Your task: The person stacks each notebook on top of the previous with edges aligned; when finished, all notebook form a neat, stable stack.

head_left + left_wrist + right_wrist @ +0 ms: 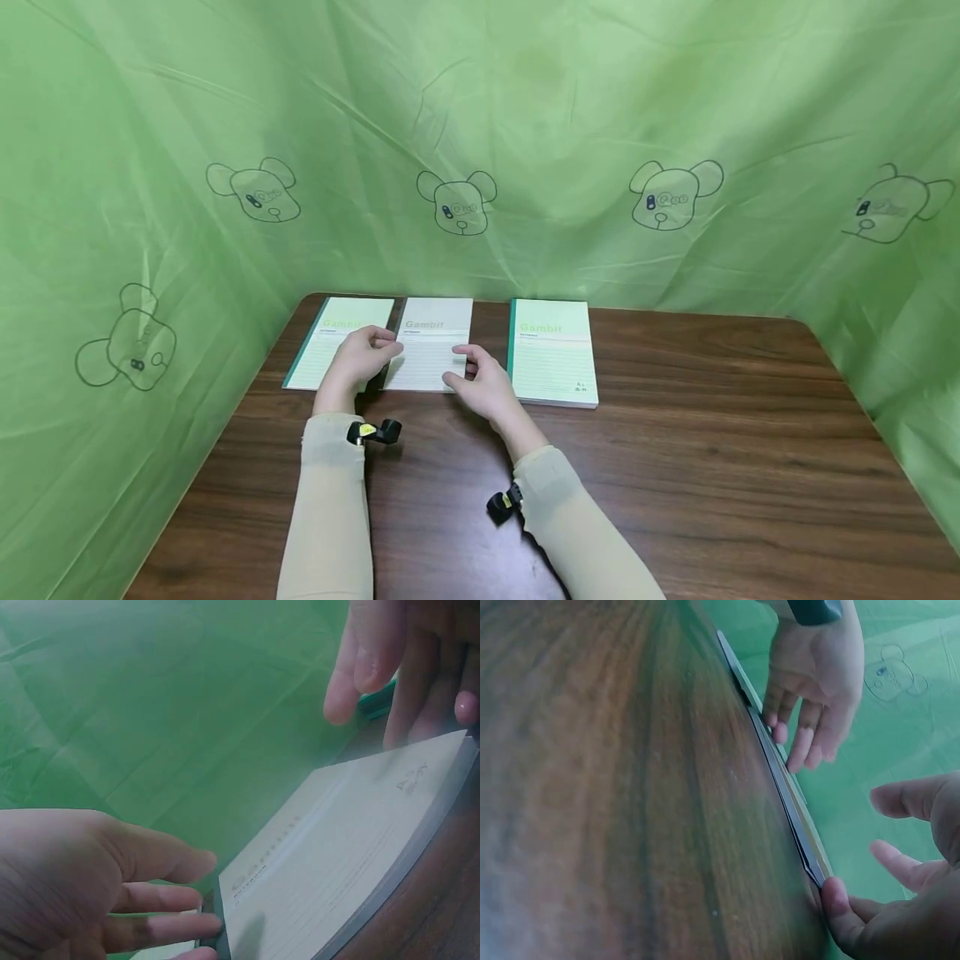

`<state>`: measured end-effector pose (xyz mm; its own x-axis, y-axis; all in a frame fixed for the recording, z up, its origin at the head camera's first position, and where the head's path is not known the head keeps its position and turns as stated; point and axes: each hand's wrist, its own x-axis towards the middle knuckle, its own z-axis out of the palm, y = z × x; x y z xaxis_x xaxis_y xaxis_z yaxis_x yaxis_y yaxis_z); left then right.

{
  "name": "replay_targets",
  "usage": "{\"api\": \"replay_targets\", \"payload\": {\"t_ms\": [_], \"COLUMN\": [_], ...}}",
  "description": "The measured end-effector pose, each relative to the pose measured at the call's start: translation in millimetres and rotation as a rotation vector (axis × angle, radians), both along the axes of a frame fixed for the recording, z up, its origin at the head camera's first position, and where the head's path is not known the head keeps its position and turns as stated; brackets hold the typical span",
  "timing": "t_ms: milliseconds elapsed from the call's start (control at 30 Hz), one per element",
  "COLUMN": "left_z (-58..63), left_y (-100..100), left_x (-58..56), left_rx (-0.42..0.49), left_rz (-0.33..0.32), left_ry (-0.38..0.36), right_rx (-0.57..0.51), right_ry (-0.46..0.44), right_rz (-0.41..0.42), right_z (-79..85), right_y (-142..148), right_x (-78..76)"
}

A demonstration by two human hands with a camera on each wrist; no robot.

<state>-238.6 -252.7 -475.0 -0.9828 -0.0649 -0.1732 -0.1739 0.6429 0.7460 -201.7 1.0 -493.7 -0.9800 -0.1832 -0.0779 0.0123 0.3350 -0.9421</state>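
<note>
We count three notebooks (pixel 427 362): two green-spined, one dark-spined; can't tell if any are stacked. Two hands, one left hand (pixel 360 358), one right hand (pixel 486 387). Two sleeves (pixel 330 517), two wrist cameras (pixel 386 432), one per arm. One table (pixel 712 458). We get five bear outlines (pixel 461 208) on the green cloth (pixel 555 100).

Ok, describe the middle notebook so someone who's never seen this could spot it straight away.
Start at the far edge of the dark wood-grain table, by the green curtain. The middle Gambit notebook lies in a row of three, between the left hand and the right hand. Its binding strip is greyish brown; the left notebook and right notebook have green ones.
</note>
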Motion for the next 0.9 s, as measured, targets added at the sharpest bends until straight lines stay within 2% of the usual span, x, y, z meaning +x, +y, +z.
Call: {"api": "replay_targets", "payload": {"t_ms": [200,367,667,900], "left_z": [0.5,2.4,-2.5,6.6], "left_y": [1,3,-2,-9], "left_x": [-0.4,0.7,-0.9,4.4], "left_rx": [0.000,0.035,0.199,0.382], "left_rz": [0.029,0.017,0.038,0.036], "left_ry": [-0.024,-0.043,0.014,-0.046], "right_rx": [0.009,0.023,-0.026,-0.114], "right_ry": [0.018,0.026,0.010,-0.012], "right_rz": [0.001,-0.007,-0.028,-0.068], "right_z": [0.9,2.1,1.0,7.0], "right_y": [0,0,-4,-4], "right_x": [2.4,4.2,6.1,6.1]}}
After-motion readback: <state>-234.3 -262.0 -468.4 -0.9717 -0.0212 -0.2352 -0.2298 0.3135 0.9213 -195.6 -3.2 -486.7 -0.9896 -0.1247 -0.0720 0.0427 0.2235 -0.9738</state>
